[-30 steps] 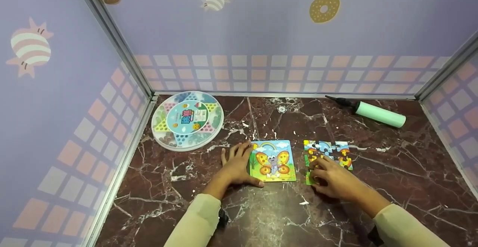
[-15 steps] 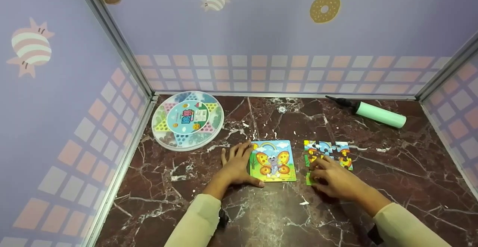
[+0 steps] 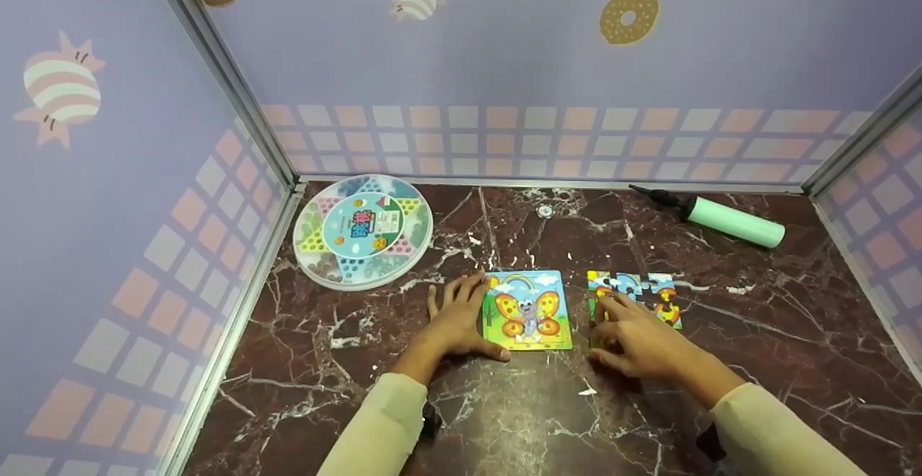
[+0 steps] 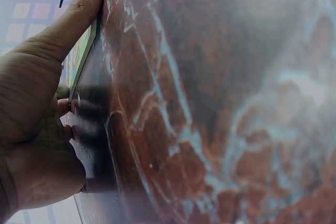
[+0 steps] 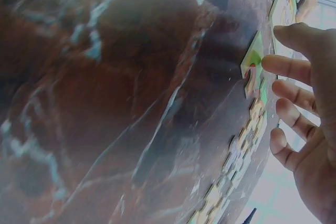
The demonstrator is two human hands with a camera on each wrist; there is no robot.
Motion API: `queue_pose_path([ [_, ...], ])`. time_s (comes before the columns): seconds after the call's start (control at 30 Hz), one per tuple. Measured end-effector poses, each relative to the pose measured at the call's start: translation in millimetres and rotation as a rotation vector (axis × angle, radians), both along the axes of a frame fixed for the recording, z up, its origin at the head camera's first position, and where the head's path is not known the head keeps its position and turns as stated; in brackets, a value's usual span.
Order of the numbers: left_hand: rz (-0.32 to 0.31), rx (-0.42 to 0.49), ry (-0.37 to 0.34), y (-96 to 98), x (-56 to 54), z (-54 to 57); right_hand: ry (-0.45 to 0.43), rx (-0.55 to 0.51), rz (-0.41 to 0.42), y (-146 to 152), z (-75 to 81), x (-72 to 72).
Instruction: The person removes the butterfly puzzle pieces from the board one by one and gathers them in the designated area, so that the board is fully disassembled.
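A square picture board with a butterfly lies flat on the dark marbled table. My left hand rests at its left side, thumb along the near edge and fingers by the far left corner. In the left wrist view the thumb lies along the rim of the board. To the right, several jigsaw pieces lie roughly fitted together. My right hand is over their near left part, hiding some. In the right wrist view its fingers are spread, index fingertip right at a green piece.
A round Chinese checkers box stands at the back left. A mint-green hand pump with a black nozzle lies at the back right. A small round white disc is near the back wall. Patterned panels enclose the table on three sides.
My right hand has shifted slightly left, its thumb and fingers spreading from a more curled pose; it now covers more of the green corner piece. The left hand and the board stay put.
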State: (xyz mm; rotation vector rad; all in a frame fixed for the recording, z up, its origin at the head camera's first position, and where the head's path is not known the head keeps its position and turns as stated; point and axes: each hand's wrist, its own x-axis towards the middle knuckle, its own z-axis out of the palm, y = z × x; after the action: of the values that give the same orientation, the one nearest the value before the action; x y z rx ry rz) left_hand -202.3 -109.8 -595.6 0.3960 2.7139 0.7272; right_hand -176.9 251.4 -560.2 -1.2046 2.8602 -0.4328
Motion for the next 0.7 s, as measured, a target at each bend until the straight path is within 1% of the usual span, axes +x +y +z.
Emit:
queue_pose_path([
  [0.17, 0.003, 0.004, -0.011, 0.3, -0.3, 1.1, 0.107, -0.021, 0.042, -12.4, -4.0, -7.0],
  [0.27, 0.002, -0.001, -0.007, 0.2, -1.0, 0.3, 0.137, -0.034, 0.047, -23.2, -6.3, -10.9],
  [0.37, 0.001, -0.002, -0.005, 0.5, -0.8, 0.4, 0.128, -0.039, 0.035, -35.1, -8.0, -13.0],
  [0.43, 0.002, -0.005, -0.006, 1.0, -0.1, 1.6, 0.104, -0.042, 0.029, -43.1, -9.0, -13.8],
  [0.5, 0.002, -0.011, -0.008, 1.6, 1.3, 5.3, 0.088, -0.042, 0.030, -50.8, -10.1, -14.4],
  [0.7, 0.008, -0.012, 0.017, 1.4, 0.1, 2.3, 0.068, -0.045, 0.050, -69.9, -13.7, -16.2],
])
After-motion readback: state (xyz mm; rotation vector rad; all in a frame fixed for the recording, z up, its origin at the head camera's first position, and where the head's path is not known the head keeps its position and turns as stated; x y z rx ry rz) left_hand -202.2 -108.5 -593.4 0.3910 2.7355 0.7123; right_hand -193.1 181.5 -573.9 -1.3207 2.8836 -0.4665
